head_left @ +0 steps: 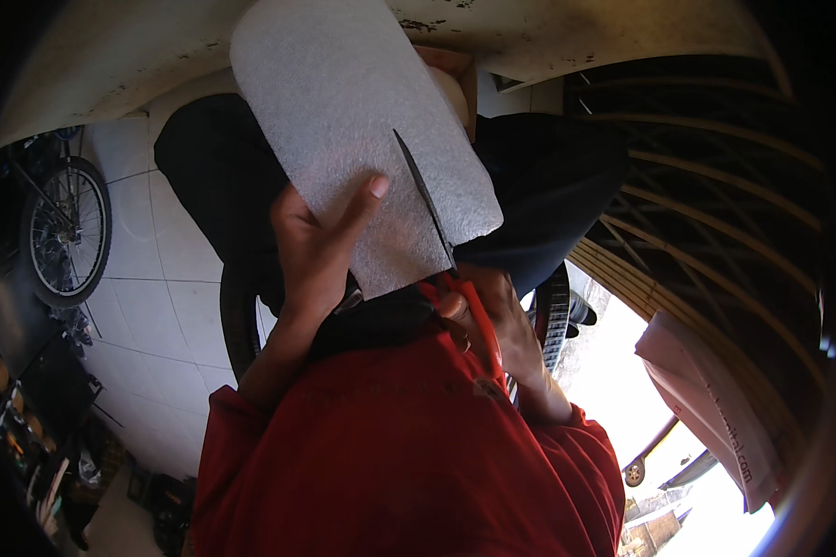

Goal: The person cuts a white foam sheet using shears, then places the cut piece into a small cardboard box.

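Note:
A whitish sheet of foam wrap with rounded far corners stretches away from me above my lap. My left hand pinches its near left edge, the thumb lying on top and the other fingers hidden beneath. In my right hand are scissors with red handles, the fingers wrapped round the grips. One dark blade lies over the sheet, pointing away from me; the other blade is out of sight, seemingly under the foam. The near edge of the sheet meets the scissors close to their pivot.
Beyond the sheet is a worn, pale curved surface, with part of a brown box below it. A bicycle wheel stands at the left on the tiled floor. Slatted lattice and a pale printed bag are at the right.

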### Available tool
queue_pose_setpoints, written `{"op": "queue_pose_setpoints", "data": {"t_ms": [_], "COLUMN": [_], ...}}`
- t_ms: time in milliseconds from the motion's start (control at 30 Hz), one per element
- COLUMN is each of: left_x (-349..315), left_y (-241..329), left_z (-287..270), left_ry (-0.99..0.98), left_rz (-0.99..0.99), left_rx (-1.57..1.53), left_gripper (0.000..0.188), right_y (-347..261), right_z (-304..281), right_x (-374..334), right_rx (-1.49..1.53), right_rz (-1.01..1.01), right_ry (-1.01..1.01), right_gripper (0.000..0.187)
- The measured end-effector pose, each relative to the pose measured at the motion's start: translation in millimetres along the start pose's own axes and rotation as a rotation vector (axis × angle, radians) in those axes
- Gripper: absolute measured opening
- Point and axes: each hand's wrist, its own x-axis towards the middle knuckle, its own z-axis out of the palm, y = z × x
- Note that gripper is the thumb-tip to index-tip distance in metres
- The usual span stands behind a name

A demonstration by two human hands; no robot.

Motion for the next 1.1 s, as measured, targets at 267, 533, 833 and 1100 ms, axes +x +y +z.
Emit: {"op": "queue_pose_setpoints", "data": {"t_ms": [267, 533, 833, 1100], "left_x": [17, 29, 21, 18], "left_y": [9, 12, 6, 5], "left_z": [-9, -13, -9, -4], "left_ry": [0.017, 0.102, 0.006, -0.004], "left_rz": [-0.131, -0.106, -0.059, -0.110], "left_rx": [-0.175, -0.046, 0.055, 0.011], "left_gripper": [0.046, 0.040, 0.035, 0.038], "right_y": [0, 14, 10, 12], "right_z": [6, 0, 3, 1], "right_x": [-3, -8, -12, -5], "right_rx": [0.040, -0.148, -0.165, -0.204], "right_rz": [0.049, 0.047, -0.116, -0.142], "right_ry": [0.028, -0.036, 0.071, 0.081], "right_gripper": [0.046, 0.058, 0.065, 0.052]}}
